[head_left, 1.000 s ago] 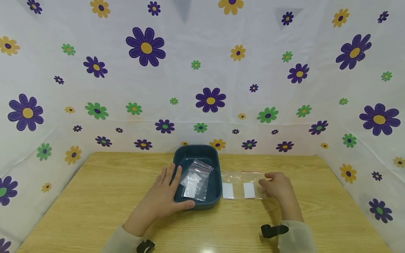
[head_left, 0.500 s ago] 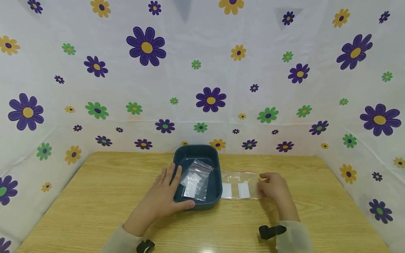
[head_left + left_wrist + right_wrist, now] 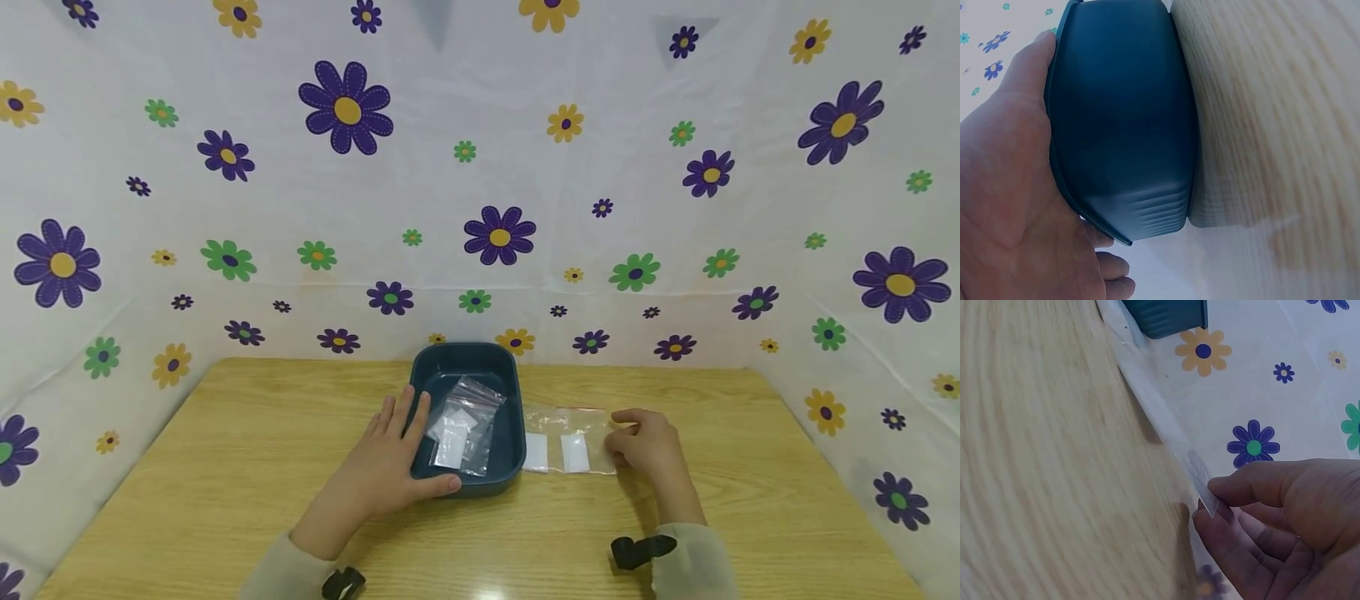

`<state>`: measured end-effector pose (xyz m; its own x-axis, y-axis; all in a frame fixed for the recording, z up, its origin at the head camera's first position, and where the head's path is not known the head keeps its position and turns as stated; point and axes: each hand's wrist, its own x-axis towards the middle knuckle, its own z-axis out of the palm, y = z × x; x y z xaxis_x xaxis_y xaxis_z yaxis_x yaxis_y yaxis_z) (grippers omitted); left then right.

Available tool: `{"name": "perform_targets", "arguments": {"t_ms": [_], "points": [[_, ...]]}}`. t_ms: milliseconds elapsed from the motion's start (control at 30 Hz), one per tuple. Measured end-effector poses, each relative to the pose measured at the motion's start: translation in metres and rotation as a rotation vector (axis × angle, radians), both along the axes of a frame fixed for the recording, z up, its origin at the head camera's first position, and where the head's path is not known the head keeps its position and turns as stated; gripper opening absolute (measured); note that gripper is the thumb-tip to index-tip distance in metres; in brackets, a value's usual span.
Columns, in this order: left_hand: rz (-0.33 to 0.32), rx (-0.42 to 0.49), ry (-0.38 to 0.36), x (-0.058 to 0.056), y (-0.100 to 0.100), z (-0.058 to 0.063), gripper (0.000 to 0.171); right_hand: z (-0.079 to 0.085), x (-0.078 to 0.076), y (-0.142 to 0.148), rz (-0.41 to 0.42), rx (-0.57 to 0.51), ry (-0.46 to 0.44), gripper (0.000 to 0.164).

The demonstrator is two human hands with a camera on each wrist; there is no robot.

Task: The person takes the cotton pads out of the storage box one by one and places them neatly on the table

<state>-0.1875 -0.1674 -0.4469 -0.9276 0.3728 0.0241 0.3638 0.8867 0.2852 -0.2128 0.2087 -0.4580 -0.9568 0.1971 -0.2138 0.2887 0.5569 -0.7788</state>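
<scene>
A dark blue plastic bin (image 3: 465,356) stands on the table, with clear zip bags (image 3: 480,446) holding white pieces lying inside. My left hand (image 3: 367,471) lies spread over the bin's left and near rim, fingers straight and thumb apart. The left wrist view shows its palm along the rim of the bin (image 3: 1116,106). To the right of the bin lies clear zip bag material with two white rectangles (image 3: 575,452) showing, its left end at the bin's wall. Thumb and fingers of my right hand (image 3: 648,446) pinch the right edge of this zip bag (image 3: 1166,415), slightly raised.
The wooden table (image 3: 262,467) meets a white cloth backdrop (image 3: 420,183) with printed flowers behind and at both sides. The bin stands close to the back cloth. Black straps (image 3: 642,550) sit on both wrists.
My right hand has shifted left toward the bin with the bag edge, and the white rectangles have slid left too. The left hand and the bin have stayed put.
</scene>
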Motion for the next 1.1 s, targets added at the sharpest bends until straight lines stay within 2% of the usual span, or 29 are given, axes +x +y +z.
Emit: {"name": "perform_targets", "arguments": {"t_ms": [333,700,1100], "points": [[0.003,0.002,-0.006,0.001,0.0,-0.001,0.123,-0.004,0.001,0.015,-0.003,0.03,-0.017,0.044],[0.005,0.001,0.0,0.001,0.0,0.0,0.124,0.001,0.002,0.019,0.004,0.05,-0.041,0.046],[-0.006,0.001,-0.007,0.0,0.0,-0.001,0.123,0.0,0.003,0.017,0.005,0.047,-0.004,0.043]]}}
